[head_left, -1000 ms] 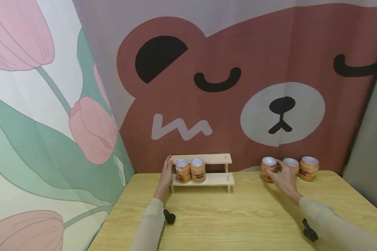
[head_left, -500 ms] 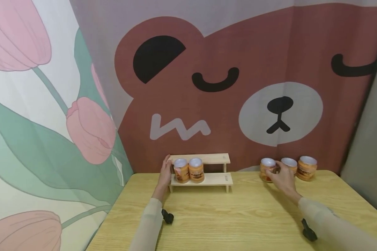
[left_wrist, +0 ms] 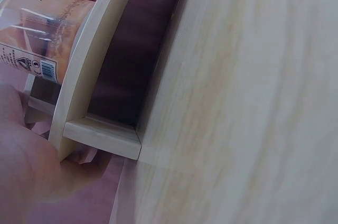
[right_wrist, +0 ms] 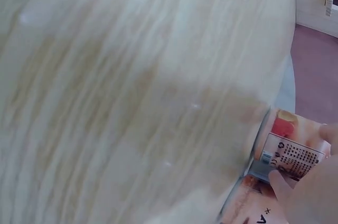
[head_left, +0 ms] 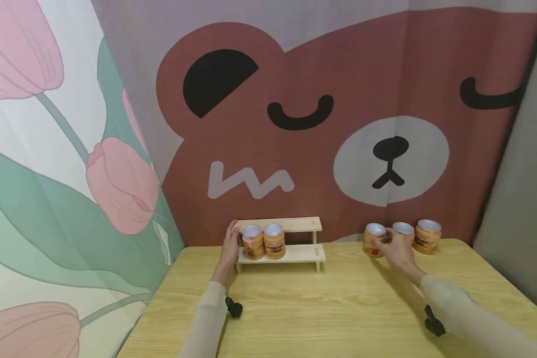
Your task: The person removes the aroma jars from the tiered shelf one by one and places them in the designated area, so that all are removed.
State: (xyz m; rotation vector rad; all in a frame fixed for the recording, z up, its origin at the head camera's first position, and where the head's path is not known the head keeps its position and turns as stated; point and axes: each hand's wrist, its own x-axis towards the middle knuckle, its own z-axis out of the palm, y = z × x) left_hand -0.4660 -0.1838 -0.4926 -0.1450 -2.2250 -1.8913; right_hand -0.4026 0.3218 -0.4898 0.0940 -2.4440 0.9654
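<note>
A two-step wooden rack (head_left: 291, 253) stands on the table. Two orange-labelled jars (head_left: 252, 246) with pale lids sit side by side on the left part of its lower step. My left hand (head_left: 227, 248) grips the rack's left end; in the left wrist view its fingers curl round the end of a board, partly hidden behind it. To the right, my right hand (head_left: 398, 251) pinches a matching jar (head_left: 372, 243) between thumb and fingers. That jar is upright at the back of the table. Beside it stand a partly covered jar (head_left: 404, 228) and another jar (head_left: 427, 237).
The wood-grain table (head_left: 295, 308) ends at a wall cloth (head_left: 304, 164) printed with a bear face. A tulip-print cloth (head_left: 116, 189) hangs at the left, and a grey panel (head_left: 523, 199) stands at the right.
The head view has turned slightly to the right, so everything appears a little further left. Both hands keep their holds, and the jars and rack show no clear movement.
</note>
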